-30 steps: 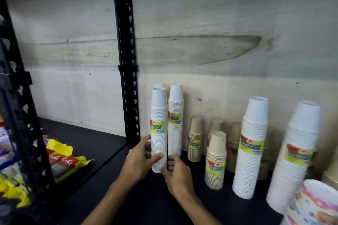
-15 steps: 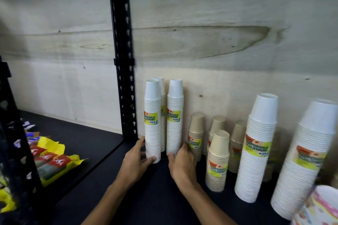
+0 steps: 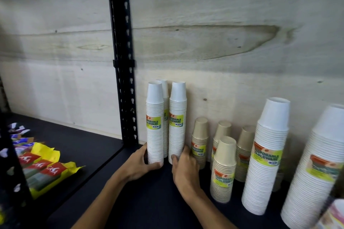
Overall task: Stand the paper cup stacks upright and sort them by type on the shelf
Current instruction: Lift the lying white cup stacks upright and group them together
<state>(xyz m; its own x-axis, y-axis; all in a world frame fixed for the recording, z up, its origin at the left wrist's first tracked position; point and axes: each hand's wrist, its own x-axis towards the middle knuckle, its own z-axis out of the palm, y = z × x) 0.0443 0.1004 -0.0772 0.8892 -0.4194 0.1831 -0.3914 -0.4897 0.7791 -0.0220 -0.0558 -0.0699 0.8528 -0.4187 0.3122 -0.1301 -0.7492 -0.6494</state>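
Note:
Three slim white cup stacks stand upright near the black post. My left hand (image 3: 138,163) grips the foot of the front-left slim white stack (image 3: 154,117). My right hand (image 3: 183,165) grips the foot of the right slim white stack (image 3: 177,117); the third slim stack (image 3: 165,95) stands behind them. Right of these stand several short brown cup stacks, the nearest brown stack (image 3: 223,169) in front. Further right are two wide white stacks, one wide stack (image 3: 268,154) and a larger one (image 3: 320,163) at the frame edge.
A black upright post (image 3: 123,57) divides the dark shelf (image 3: 149,201). Yellow and red snack packets (image 3: 42,171) lie on the left shelf section. A plywood back wall stands behind. A patterned cup (image 3: 333,217) shows at the bottom right corner.
The front slim white stack has been pushed back and left beside the others. My right hand moved from that stack to the foot of the right slim stack.

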